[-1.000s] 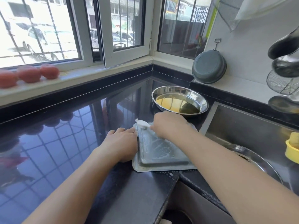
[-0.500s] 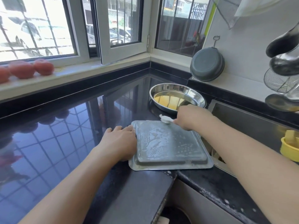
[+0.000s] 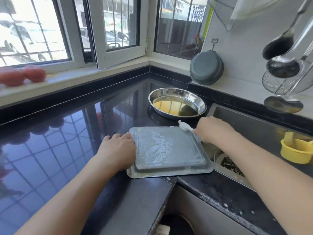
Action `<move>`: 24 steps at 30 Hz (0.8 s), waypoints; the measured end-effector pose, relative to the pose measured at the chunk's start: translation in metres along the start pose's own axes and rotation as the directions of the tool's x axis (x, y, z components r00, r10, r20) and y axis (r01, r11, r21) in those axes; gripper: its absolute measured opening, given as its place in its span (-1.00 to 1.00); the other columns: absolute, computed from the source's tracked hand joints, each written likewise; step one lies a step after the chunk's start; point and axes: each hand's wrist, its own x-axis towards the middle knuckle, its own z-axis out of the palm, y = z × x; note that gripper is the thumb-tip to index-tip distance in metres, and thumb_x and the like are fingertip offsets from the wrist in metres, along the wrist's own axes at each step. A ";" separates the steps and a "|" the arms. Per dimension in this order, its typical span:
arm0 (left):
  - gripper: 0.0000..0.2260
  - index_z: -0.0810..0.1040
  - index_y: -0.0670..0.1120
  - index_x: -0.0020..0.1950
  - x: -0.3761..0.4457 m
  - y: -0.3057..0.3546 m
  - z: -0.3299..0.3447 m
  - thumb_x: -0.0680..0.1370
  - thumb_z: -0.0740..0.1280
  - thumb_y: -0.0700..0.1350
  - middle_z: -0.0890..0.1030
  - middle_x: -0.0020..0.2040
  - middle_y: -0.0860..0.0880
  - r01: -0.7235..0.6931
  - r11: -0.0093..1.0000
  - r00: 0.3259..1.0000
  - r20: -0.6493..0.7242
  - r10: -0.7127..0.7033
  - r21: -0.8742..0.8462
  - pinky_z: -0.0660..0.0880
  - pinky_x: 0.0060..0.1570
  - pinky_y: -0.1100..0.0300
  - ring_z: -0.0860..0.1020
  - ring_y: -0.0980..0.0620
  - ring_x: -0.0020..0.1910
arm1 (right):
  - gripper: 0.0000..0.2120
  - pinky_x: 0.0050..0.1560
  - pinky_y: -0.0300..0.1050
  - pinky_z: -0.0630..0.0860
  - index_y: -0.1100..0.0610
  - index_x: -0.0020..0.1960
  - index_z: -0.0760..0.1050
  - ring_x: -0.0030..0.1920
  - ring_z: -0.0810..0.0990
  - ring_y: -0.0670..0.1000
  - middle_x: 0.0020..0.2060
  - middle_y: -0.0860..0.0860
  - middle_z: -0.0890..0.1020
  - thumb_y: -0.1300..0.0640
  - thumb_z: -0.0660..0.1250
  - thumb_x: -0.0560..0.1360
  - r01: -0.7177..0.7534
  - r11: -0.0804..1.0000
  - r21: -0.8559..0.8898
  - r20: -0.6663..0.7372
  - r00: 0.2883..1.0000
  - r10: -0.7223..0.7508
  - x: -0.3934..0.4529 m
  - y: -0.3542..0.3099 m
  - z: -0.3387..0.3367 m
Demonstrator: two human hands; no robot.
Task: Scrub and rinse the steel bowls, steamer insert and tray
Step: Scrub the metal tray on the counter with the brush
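The steel tray (image 3: 169, 150) lies upside down on the black table (image 3: 67, 141), its right edge hanging over the sink (image 3: 254, 126). Its raised underside is streaked with soapy foam. My left hand (image 3: 116, 151) rests flat along the tray's left edge, fingers fairly straight and together, pressing against the rim. My right hand (image 3: 211, 131) is at the tray's far right corner, fingers curled around a white scrubber (image 3: 184, 126) whose soapy tip pokes out to the left and touches the corner of the tray.

Just beyond the tray, apart from it, a round steel bowl (image 3: 177, 103) sits on the table with yellowish liquid in its bottom. In the sink below my right forearm I see part of another round steel piece (image 3: 218, 155) with dark scraps in it; I cannot tell what it is. A yellow cup (image 3: 294, 151) sits at the sink's right side. A grey pan (image 3: 206, 67) leans against the wall, ladles (image 3: 281, 65) hang at right, and tomatoes (image 3: 22, 76) lie on the windowsill.
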 end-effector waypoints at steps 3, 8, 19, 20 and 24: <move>-0.74 0.45 -0.01 0.26 0.003 -0.003 -0.001 0.61 0.12 -0.18 0.44 0.23 0.07 -0.016 1.000 1.000 -0.007 0.016 -0.004 0.32 0.05 0.07 0.46 -0.05 0.24 | -0.65 -0.26 -0.07 0.45 0.09 -0.20 0.51 -0.30 0.52 0.05 -0.25 0.01 0.56 -0.11 0.22 0.62 0.046 0.999 0.011 0.062 0.997 -0.047 0.001 0.000 0.006; -0.72 0.44 0.00 0.29 0.002 -0.002 0.002 0.60 0.14 -0.17 0.43 0.23 0.08 -0.012 1.000 0.999 -0.033 0.012 0.002 0.29 0.02 0.07 0.46 -0.05 0.24 | -0.75 -0.28 -0.08 0.44 0.09 -0.15 0.52 -0.27 0.53 0.02 -0.23 0.00 0.55 0.00 0.22 0.62 0.040 0.998 -0.045 -0.024 0.999 -0.041 0.008 0.004 -0.001; -0.73 0.45 -0.04 0.25 0.006 -0.002 0.006 0.59 0.14 -0.21 0.47 0.23 0.06 0.015 1.000 0.998 -0.057 -0.015 -0.012 0.32 0.02 0.06 0.47 -0.05 0.20 | -0.59 -0.31 -0.10 0.37 0.10 -0.29 0.49 -0.39 0.42 0.03 -0.37 -0.02 0.50 -0.10 0.23 0.64 0.137 0.990 0.013 0.106 0.985 -0.138 0.010 0.005 0.002; -0.74 0.45 -0.05 0.24 0.006 -0.001 0.005 0.59 0.14 -0.22 0.47 0.22 0.06 0.019 1.000 0.998 -0.062 -0.019 -0.004 0.31 0.01 0.07 0.48 -0.05 0.18 | -0.59 -0.29 -0.10 0.39 0.10 -0.28 0.51 -0.36 0.46 0.02 -0.33 -0.02 0.54 -0.12 0.23 0.64 0.127 0.992 0.002 0.087 0.988 -0.127 0.011 0.011 -0.003; -0.73 0.45 -0.04 0.26 0.005 0.001 0.006 0.59 0.15 -0.22 0.47 0.24 0.05 0.025 1.000 0.997 -0.074 -0.024 0.009 0.30 -0.01 0.07 0.48 -0.06 0.19 | -0.58 -0.31 -0.09 0.39 0.11 -0.27 0.49 -0.33 0.50 0.03 -0.28 0.01 0.56 -0.13 0.22 0.64 0.103 0.995 -0.001 0.054 0.993 -0.103 0.009 0.021 0.000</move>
